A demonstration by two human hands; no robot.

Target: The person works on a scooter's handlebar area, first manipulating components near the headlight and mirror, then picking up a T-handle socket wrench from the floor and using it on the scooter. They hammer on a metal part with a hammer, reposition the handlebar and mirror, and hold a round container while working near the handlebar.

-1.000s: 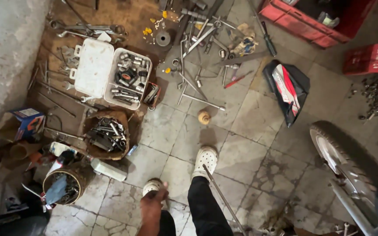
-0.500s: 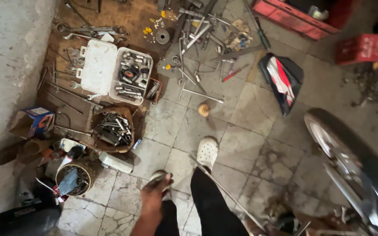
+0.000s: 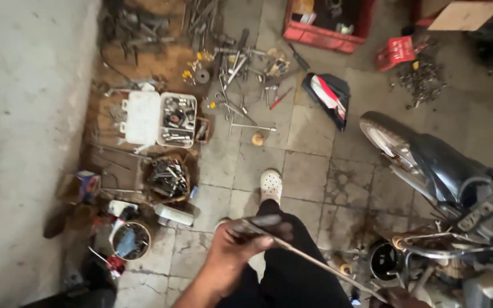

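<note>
Rod: long thin grey metal rod (image 3: 315,261) ran from 9 o'clock end in the left hand down to 4 o'clock, across the dark trouser leg (image 3: 292,274), held level, likely to keep it off the floor.
Left hand (image 3: 238,248): fingers wrapped tight around the rod's upper end, thumb on top.
Right hand (image 3: 397,298): only a sliver at the bottom edge, at the rod's lower end; grip could not be told.
Foot: white perforated clog (image 3: 271,185) at 12 o'clock of the hand, flat on the stained floor tiles (image 3: 309,165).
Motorcycle: black motorcycle front wheel and mudguard (image 3: 412,151) at 2 o'clock.
Tools: open white plastic socket case (image 3: 161,120) at 11 o'clock, loose spanners around it, within reach.
</note>
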